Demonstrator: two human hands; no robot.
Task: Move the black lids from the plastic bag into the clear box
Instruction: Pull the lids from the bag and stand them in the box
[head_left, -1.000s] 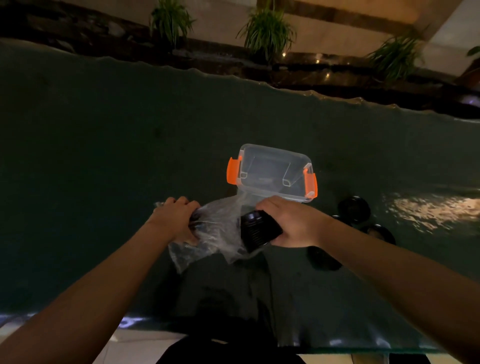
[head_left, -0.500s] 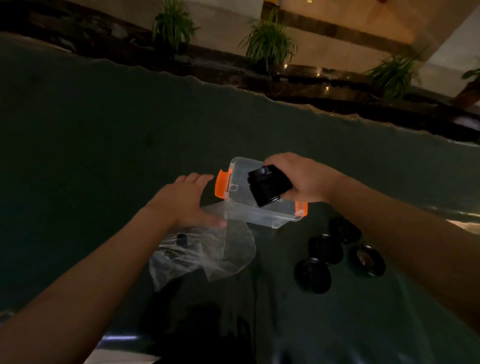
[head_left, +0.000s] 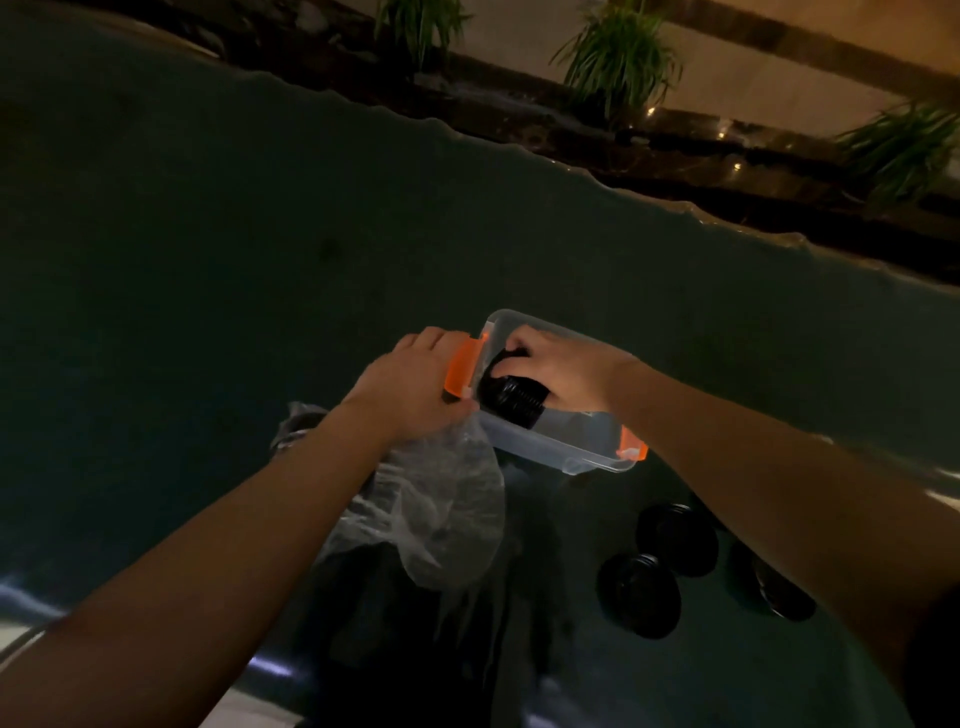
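Observation:
A clear box (head_left: 563, 451) with orange clips sits on the dark table. My right hand (head_left: 563, 368) is inside the box, shut on a stack of black lids (head_left: 511, 401) lying on its side. My left hand (head_left: 410, 384) grips the box's left end at the orange clip (head_left: 460, 370). The crumpled plastic bag (head_left: 441, 519) lies just in front of the box, partly under my left forearm. Its contents are hard to make out.
Three loose black lids (head_left: 640, 595) (head_left: 678, 538) (head_left: 769, 587) lie on the table right of the bag, under my right forearm. The table's wavy far edge (head_left: 571, 174) runs along potted plants (head_left: 618, 57). The near edge is close to my body.
My right hand carried the lid stack from the bag up over the box and down into it. My left hand let go of the bag and took the box's left end.

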